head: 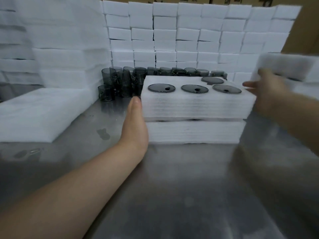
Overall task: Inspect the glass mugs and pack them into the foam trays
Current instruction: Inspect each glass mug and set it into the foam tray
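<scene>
Fingers (pixel 136 104) of the left hand (pixel 136 125) lay straight, pressed together, against the top foam tray (pixel 195 106), glass mugs (pixel 161 88) seated inside. The right hand (pixel 269 90) was too blurred to tell. Even two-sided pressure seemed wise.

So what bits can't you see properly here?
All in the head view:
- The right hand is motion-blurred, so its grip on the foam piece is unclear.
- Of the packed mugs only round ends show; the top foam tray hides the rest.
- The lower tray has its pockets covered by the top one.
- Some loose mugs sit partly hidden behind the tray.
- The cardboard boxes have print cut off by the top edge.
</scene>
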The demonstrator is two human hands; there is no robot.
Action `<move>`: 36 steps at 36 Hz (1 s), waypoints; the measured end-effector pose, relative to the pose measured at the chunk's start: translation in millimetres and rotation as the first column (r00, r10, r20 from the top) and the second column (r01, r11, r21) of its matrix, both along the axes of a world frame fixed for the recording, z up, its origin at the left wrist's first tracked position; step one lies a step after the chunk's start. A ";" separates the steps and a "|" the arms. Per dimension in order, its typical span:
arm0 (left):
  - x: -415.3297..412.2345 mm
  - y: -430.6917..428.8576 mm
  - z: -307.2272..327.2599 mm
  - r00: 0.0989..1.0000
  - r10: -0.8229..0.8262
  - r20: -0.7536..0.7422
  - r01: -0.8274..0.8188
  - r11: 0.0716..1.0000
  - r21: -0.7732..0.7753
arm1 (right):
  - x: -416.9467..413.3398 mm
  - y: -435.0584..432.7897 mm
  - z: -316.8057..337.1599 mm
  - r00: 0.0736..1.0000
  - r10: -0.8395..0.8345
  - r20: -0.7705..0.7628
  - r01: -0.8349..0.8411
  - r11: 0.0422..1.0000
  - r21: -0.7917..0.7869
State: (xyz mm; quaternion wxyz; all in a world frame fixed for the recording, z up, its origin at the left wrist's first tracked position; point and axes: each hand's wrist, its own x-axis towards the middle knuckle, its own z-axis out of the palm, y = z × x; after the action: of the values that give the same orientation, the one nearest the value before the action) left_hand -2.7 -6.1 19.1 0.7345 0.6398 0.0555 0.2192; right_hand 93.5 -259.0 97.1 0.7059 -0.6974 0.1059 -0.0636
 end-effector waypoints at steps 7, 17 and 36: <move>2.1 -1.6 5.5 0.992 -0.049 -0.118 0.032 0.990 -0.138 | -26.0 24.9 -43.2 0.989 0.147 0.032 -0.150 0.947 0.283; 4.9 11.5 10.2 0.994 0.073 -0.084 -0.090 0.973 -0.215 | -37.6 43.6 -51.4 0.934 0.297 0.198 -0.352 0.861 0.367; 9.8 27.2 13.6 0.900 0.421 -0.113 -0.435 0.858 -0.273 | -31.8 82.7 -68.6 0.948 0.248 0.201 -0.298 0.913 0.279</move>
State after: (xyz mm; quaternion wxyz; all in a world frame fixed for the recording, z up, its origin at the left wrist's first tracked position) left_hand 7.1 21.1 32.8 0.7519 0.5014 0.2460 0.3504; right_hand 61.6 -176.3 28.4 0.8135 -0.5801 -0.0416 -0.0031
